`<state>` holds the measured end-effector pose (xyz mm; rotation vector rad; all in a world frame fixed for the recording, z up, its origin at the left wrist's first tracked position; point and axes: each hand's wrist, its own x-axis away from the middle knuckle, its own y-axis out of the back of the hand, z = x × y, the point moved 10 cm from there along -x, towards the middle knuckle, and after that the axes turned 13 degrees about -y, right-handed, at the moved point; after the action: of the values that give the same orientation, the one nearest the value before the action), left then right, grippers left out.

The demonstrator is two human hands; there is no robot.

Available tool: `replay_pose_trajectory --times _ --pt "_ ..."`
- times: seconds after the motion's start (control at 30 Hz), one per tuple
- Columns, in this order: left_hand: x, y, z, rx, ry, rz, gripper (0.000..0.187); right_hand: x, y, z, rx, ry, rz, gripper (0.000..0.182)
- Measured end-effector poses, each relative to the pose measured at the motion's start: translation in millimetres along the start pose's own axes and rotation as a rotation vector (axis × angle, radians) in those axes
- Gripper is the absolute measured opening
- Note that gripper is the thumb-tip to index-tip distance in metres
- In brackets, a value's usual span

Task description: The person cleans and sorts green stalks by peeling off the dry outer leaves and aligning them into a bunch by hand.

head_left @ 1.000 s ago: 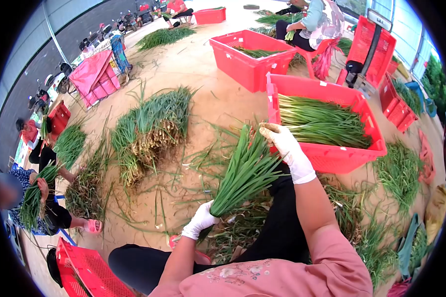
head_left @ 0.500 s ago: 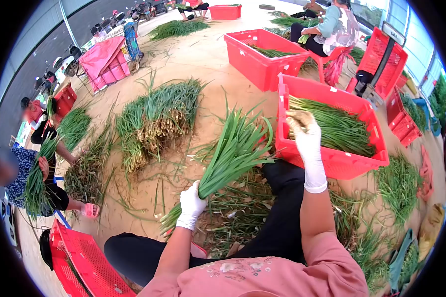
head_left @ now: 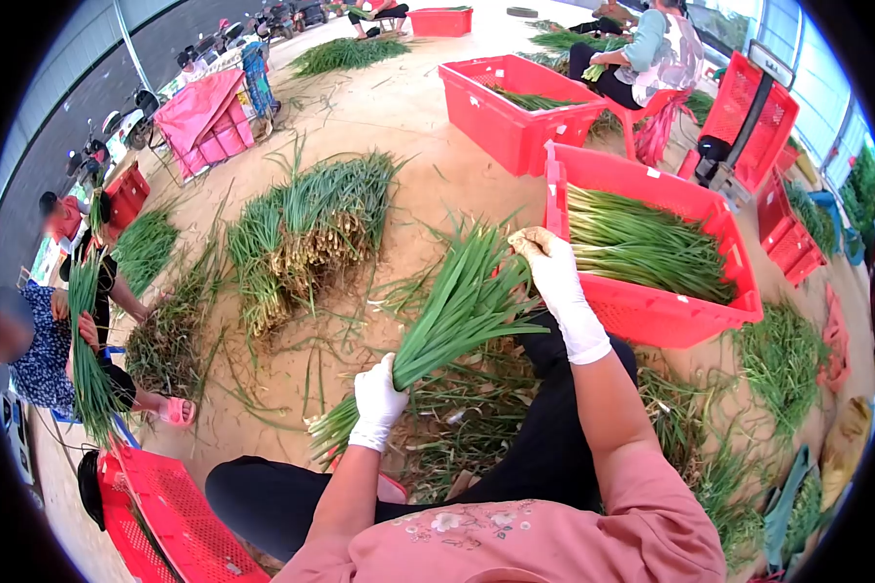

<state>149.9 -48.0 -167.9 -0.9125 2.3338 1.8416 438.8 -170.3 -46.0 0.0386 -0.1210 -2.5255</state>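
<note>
White-gloved, my left hand (head_left: 380, 396) is wrapped round a bunch of long green stalks (head_left: 452, 316), whose leafy ends fan out up and to the right. The pale stalk ends stick out below that hand. My right hand (head_left: 542, 255), in a white glove with soiled fingertips, is at the leaf tips of the bunch with its fingers pinched together; whether a leaf is between them is too small to tell. Just right of it stands a red crate (head_left: 671, 328) with green stalks (head_left: 647, 243) lying in it. Loose leaves (head_left: 467, 428) litter the floor below the bunch.
A large heap of stalks (head_left: 311, 228) lies ahead on the left. Another red crate (head_left: 515, 126) stands farther off. At the left, a person in a blue patterned top (head_left: 44, 340) holds a bunch. Another person (head_left: 651, 58) sits at the upper right. A perforated red crate (head_left: 180, 515) is at the lower left.
My right hand has moved left and down from above the crate to the leaf tips. My left hand still holds the bunch. The bunch of the person at the left has shifted.
</note>
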Motion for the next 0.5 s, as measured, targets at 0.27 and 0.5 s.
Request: replay_pose_trajectory --times 0.27,0.5 --pt "1.1 5.0 -12.4 -0.112 -0.044 0.014 0.059 -6.9 -10.7 -23.5 0.414 -0.067 -0.088 0.033" --pt "3.6 -2.7 -16.0 -0.124 -0.108 0.023 0.062 -3.1 -29.9 -47.6 -0.039 -0.307 0.283 0.024"
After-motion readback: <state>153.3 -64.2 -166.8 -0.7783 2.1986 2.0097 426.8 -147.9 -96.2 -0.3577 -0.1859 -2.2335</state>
